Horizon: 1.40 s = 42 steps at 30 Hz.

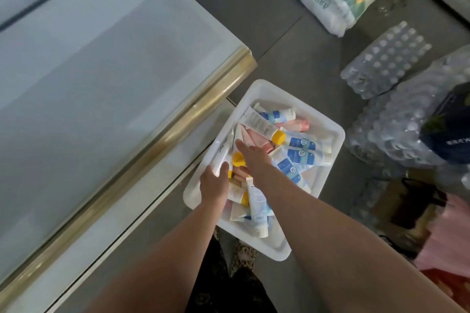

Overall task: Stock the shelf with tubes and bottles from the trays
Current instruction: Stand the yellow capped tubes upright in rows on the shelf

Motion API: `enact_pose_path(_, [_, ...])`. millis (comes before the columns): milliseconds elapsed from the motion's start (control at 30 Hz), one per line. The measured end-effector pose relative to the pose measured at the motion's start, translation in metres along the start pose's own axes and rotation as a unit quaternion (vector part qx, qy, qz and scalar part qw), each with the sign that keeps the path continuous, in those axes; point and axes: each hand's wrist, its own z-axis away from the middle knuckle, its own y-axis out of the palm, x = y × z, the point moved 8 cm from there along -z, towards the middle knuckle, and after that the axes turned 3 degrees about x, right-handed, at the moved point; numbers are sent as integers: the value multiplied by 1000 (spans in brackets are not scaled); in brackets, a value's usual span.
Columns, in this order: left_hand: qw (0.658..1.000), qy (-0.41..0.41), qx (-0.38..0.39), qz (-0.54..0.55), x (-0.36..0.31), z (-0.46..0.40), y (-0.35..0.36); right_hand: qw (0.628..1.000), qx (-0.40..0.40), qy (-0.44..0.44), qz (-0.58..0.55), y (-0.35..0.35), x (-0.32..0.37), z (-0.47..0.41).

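Forearms are being extended into the tray [328, 126] on the floor. A white tube [225, 151] is being gripped by the left hand [213, 180]; the right hand [254, 157], fingers straight, is pressing heaped tubes [297, 157]. Neighbours risk being dragged out during lifting.

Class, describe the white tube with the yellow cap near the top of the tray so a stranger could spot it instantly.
Find the white tray on the grey floor beside the gold-edged counter. In its far half a white tube lies slantwise on top of the pile. Unlike the blue-labelled tubes beside it, it has small grey print and a bright yellow cap.
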Motion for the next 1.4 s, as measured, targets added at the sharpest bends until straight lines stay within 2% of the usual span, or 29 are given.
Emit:
enact_pose_path(67, [998,-20,-3,-53,4,-3,6,999,-27,14,37,-6,3,-9])
enact_pose_path(200, [989,-55,-3,-136,9,-8,11,998,-56,28,0,-15,3,-22])
enact_pose_path(333, [971,-42,-37,-234,10,-12,12,995,-88,45,6,-19,1,-34])
enact_pose_path(567, [962,-15,-40,-268,15,-23,16,995,-75,51,44,-20,6,-39])
enact_pose_path(733, [984,32,-89,-149,4,-8,0,991,-84,25,99,-13,11,-41])
enact_pose_path(900, [981,78,-86,-156,4,-13,2,989,-87,34,117,-10,4,-41])
enact_pose_path(1033, [985,59,-82,-138,9,-16,8,994,-71,47,63,-9,-3,-40])
enact_pose_path(1300, [995,21,19,-101,16,-12,6,995,34,64,-70,-15,-10,-11])
enact_pose_path(1400, [998,2,60,10,23,2,3,987,67,79,-121,-12,-20,9])
